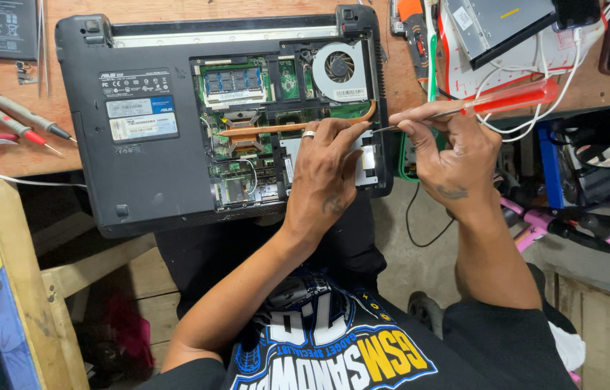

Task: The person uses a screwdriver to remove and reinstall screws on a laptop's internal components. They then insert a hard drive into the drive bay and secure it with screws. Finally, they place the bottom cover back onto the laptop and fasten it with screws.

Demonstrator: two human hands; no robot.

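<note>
The right hand (449, 148) pinches a red-handled screwdriver (489, 103) at the opened laptop's (139, 173) right edge. The left hand (327, 170), fingers curled, presses the hard-drive bay (366, 160). Unscrewing seems underway; next needs a steady tip.

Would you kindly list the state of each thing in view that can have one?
Black laptop: upside down, bottom cover off, board exposed.
Round grey cooling fan: uncovered.
Red-handled screwdriver: held in right hand, tip at laptop edge.
Left hand: resting on silver drive bay.
Red-tipped meter probes: lying unused on wooden bench.
</note>
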